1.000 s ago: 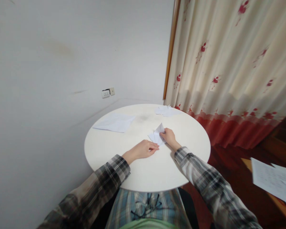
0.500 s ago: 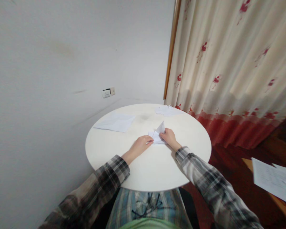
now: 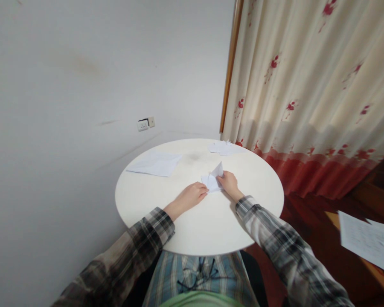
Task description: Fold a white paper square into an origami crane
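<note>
A small folded sheet of white paper (image 3: pixel 212 183) lies on the round white table (image 3: pixel 198 226), with one pointed flap standing up at its right side. My right hand (image 3: pixel 228 182) is closed on that flap, thumb against the near face. At the paper's lower left corner, my left hand (image 3: pixel 193 194) pinches the edge between thumb and fingers. The paper's right end is partly hidden behind my right hand.
Flat white sheets (image 3: pixel 156 163) lie at the table's left rear. Paper pieces (image 3: pixel 225 148) sit at the far edge. Printed pages (image 3: pixel 365 238) rest on a wooden surface at lower right. A wall socket (image 3: pixel 143 125) and a flowered curtain (image 3: pixel 294 85) are behind.
Both hands and the folded paper have shifted very slightly to the right. The raised flap leans a little further right. The other sheets have stayed put.
</note>
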Demonstrator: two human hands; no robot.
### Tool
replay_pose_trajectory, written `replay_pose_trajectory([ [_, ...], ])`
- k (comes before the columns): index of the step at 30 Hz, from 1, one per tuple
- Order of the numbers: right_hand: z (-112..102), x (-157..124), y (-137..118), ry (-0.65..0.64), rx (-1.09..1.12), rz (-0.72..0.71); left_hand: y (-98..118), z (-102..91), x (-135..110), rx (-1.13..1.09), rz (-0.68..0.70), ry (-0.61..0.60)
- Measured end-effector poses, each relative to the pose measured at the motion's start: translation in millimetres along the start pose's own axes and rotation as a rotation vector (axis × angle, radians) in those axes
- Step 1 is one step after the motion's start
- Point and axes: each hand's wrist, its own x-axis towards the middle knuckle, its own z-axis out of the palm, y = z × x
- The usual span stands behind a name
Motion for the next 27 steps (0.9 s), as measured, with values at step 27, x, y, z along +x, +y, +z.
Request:
replay_pose_trajectory([
  [27,15.3,6.6,-0.8,-0.028,0.493,-0.142,19.2,-7.2,-3.3,-0.08,0.205,-0.055],
])
